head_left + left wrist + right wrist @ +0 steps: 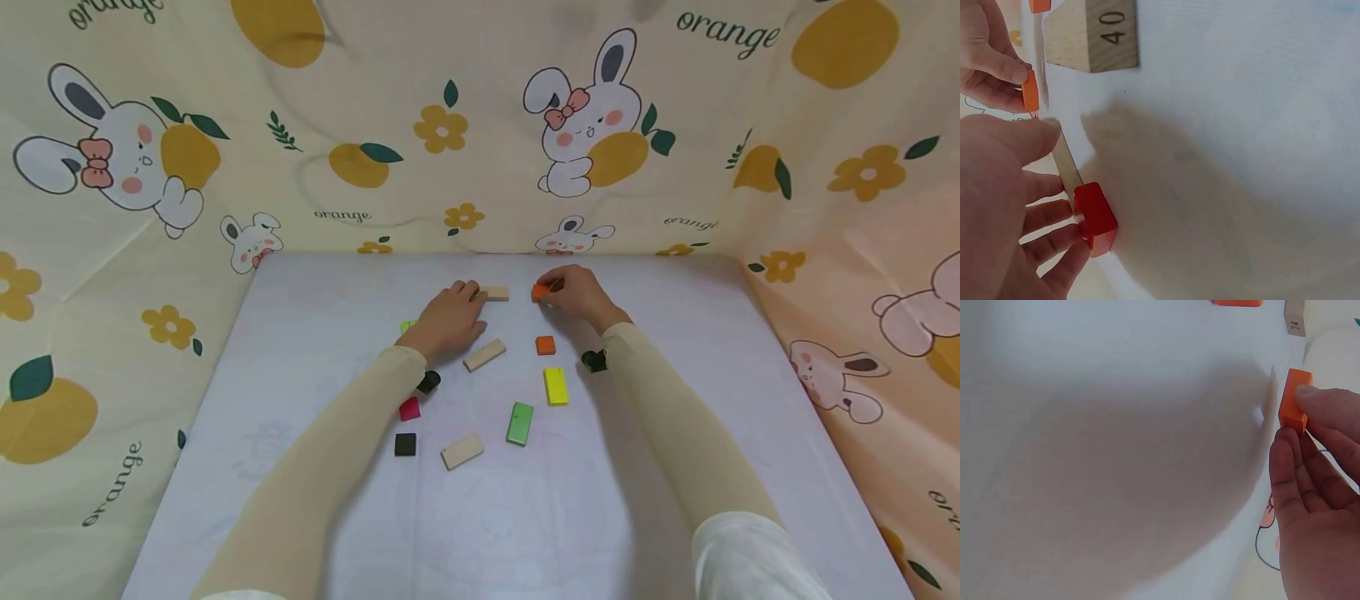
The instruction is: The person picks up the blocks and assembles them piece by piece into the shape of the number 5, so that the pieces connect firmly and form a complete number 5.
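Observation:
At the far part of the table, my left hand (pixel 452 319) reaches with fingers loosely extended. In the left wrist view its fingertips touch a red block (pixel 1095 215), which the hand hides from the head view. Just beyond lies a flat wooden block (pixel 493 293). My right hand (pixel 577 293) pinches an orange block (pixel 1295 400) between thumb and fingers, a short gap to the right of that wooden block. Nearer to me lies a second orange block (pixel 545 345). A slanted wooden block (pixel 485 355) sits between the forearms.
Closer in lie a yellow block (pixel 556 387), a green block (pixel 520 424), another wooden block (pixel 462 452), a black block (pixel 405 444) and a crimson block (pixel 409 408). A lime block (pixel 408 326) is partly hidden by the left wrist. Patterned cloth walls (pixel 480 167) surround the white tabletop (pixel 480 533).

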A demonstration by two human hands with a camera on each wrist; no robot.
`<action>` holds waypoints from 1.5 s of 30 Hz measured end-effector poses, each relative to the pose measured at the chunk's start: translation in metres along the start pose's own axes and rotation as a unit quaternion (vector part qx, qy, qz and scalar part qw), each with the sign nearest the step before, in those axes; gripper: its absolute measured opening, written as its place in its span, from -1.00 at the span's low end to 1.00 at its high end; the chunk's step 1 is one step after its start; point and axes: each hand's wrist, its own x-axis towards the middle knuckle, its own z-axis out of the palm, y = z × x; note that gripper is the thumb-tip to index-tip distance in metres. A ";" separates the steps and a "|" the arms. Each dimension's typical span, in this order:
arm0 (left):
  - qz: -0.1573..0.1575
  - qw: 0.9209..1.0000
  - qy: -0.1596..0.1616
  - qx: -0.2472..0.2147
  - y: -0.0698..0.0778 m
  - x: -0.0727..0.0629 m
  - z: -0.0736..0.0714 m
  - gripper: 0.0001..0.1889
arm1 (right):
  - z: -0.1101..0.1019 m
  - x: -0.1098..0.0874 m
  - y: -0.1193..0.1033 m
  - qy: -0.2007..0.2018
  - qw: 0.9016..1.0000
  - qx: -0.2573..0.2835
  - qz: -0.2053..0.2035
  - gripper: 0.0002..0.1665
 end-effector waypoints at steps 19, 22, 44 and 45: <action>-0.002 1.000 -0.015 0.008 0.001 0.001 -0.004 -0.42 | 0.004 0.010 -0.016 -0.008 0.999 0.000 -0.047 -0.55; -0.001 1.000 -0.017 0.013 0.002 0.001 -0.004 -0.42 | 0.005 0.011 -0.019 -0.007 0.999 -0.002 -0.051 -0.57; -0.003 1.000 -0.024 0.014 0.005 0.002 -0.011 -0.44 | 0.020 0.018 -0.030 -0.026 0.999 -0.002 -0.037 -0.60; -0.003 1.000 -0.025 0.014 0.005 0.002 -0.011 -0.44 | 0.020 0.018 -0.031 -0.027 0.999 0.000 -0.035 -0.61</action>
